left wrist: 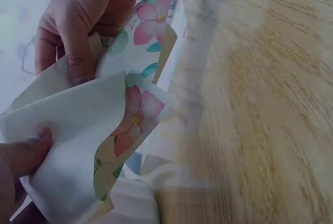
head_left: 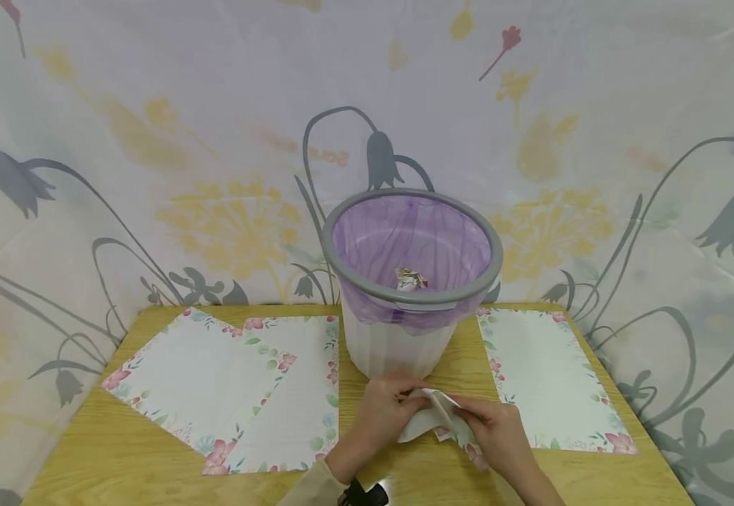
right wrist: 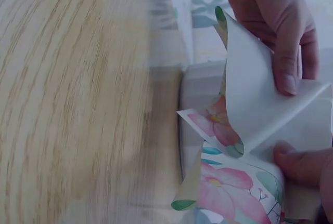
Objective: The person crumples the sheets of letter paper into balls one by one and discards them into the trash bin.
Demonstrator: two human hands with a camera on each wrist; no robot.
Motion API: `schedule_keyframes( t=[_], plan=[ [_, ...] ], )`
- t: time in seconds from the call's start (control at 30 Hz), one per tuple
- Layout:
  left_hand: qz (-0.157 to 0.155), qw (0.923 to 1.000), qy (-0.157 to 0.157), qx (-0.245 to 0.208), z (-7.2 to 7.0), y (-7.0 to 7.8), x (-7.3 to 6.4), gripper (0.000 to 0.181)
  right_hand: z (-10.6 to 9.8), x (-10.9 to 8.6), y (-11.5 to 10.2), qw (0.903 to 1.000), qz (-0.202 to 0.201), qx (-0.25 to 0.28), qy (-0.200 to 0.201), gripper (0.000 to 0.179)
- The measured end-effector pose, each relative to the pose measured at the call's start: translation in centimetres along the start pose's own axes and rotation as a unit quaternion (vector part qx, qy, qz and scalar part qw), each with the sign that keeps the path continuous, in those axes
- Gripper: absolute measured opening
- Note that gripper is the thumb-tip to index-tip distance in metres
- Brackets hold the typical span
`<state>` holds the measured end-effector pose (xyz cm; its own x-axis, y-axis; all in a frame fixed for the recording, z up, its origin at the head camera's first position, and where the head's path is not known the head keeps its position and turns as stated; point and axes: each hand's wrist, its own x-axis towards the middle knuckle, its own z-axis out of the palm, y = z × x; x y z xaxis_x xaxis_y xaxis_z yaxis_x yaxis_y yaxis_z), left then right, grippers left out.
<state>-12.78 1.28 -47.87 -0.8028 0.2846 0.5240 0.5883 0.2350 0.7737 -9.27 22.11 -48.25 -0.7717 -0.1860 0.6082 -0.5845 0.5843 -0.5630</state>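
In front of the bin, both hands hold one folded, bent sheet of floral-bordered paper [head_left: 421, 424]. My left hand [head_left: 381, 414] pinches its left part between thumb and fingers. My right hand [head_left: 498, 434] pinches the right part. In the left wrist view, the left thumb [left wrist: 28, 154] presses the plain white side of the paper [left wrist: 78, 125], and the right hand [left wrist: 83, 21] grips the far part. The right wrist view shows pink flowers on the printed side of the paper [right wrist: 223, 190], with the left hand [right wrist: 281, 26] above and the right thumb [right wrist: 296, 162] below.
A white bin [head_left: 398, 348] with a grey rim and purple liner stands behind the hands. A crumpled wad [head_left: 411, 280] lies inside it. Two overlapping floral sheets, one tilted [head_left: 199, 379] and one straighter [head_left: 287, 414], lie left; another sheet [head_left: 546, 379] lies right on the wooden table [head_left: 619, 485].
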Motion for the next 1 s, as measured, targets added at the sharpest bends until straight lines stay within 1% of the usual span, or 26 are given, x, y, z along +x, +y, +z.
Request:
schedule_keyframes(
  t=[0.1,0.17,0.23,0.33,0.4,0.47,0.5,0.53,0.63,0.7,0.77,0.8,0.9,0.97,1.0],
  plan=[
    [-0.010,0.9994,-0.013,-0.031,0.0,-0.1,0.0,0.017,-0.1,0.2,0.0,0.9998,0.014,-0.010,0.014,0.033],
    [-0.015,0.9973,-0.030,-0.065,-0.1,-0.2,0.1,0.019,-0.1,0.3,0.0,0.9994,0.024,-0.010,0.023,0.033],
    [-0.020,0.9918,-0.057,-0.113,-0.3,-0.3,0.1,0.021,-0.3,0.5,0.0,0.9987,0.037,-0.010,0.034,0.033],
    [-0.013,0.9787,-0.113,-0.171,-0.8,-0.5,0.1,0.026,-0.6,0.8,0.1,0.9964,0.068,0.001,0.049,0.032],
    [-0.007,0.9709,-0.142,-0.193,-1.1,-0.6,0.2,0.031,-0.7,1.0,0.1,0.9950,0.085,0.009,0.053,0.028],
    [-0.006,0.9674,-0.155,-0.200,-1.3,-0.6,0.3,0.035,-0.8,1.1,0.2,0.9937,0.098,0.021,0.051,0.026],
    [-0.011,0.9669,-0.155,-0.202,-1.4,-0.6,0.4,0.036,-0.8,1.1,0.2,0.9934,0.101,0.026,0.047,0.025],
    [-0.012,0.9684,-0.149,-0.200,-1.4,-0.6,0.5,0.038,-0.8,1.2,0.1,0.9929,0.106,0.034,0.043,0.024],
    [-0.009,0.9782,-0.109,-0.176,-1.2,-0.5,0.6,0.038,-0.8,1.3,0.0,0.9894,0.121,0.079,0.013,0.020],
    [0.001,0.9846,-0.079,-0.156,-1.0,-0.6,0.7,0.036,-1.0,1.3,-0.2,0.9831,0.136,0.122,-0.019,0.017],
    [0.011,0.9883,-0.053,-0.142,-0.9,-0.6,0.8,0.035,-1.3,1.3,-0.3,0.9723,0.151,0.168,-0.059,0.018],
    [0.015,0.9888,-0.045,-0.142,-0.9,-0.6,0.8,0.034,-1.5,1.3,-0.4,0.9655,0.158,0.191,-0.080,0.020],
    [0.029,0.9870,-0.033,-0.155,-0.9,-0.8,0.7,0.033,-2.0,1.3,-0.3,0.9413,0.178,0.250,-0.140,0.028],
    [0.048,0.9876,-0.028,-0.147,-0.9,-0.8,0.8,0.031,-2.2,1.4,-0.1,0.9267,0.181,0.282,-0.171,0.032],
    [0.061,0.9878,-0.026,-0.141,-0.9,-0.9,0.8,0.030,-2.3,1.4,0.0,0.9217,0.177,0.293,-0.183,0.033]
  ],
)
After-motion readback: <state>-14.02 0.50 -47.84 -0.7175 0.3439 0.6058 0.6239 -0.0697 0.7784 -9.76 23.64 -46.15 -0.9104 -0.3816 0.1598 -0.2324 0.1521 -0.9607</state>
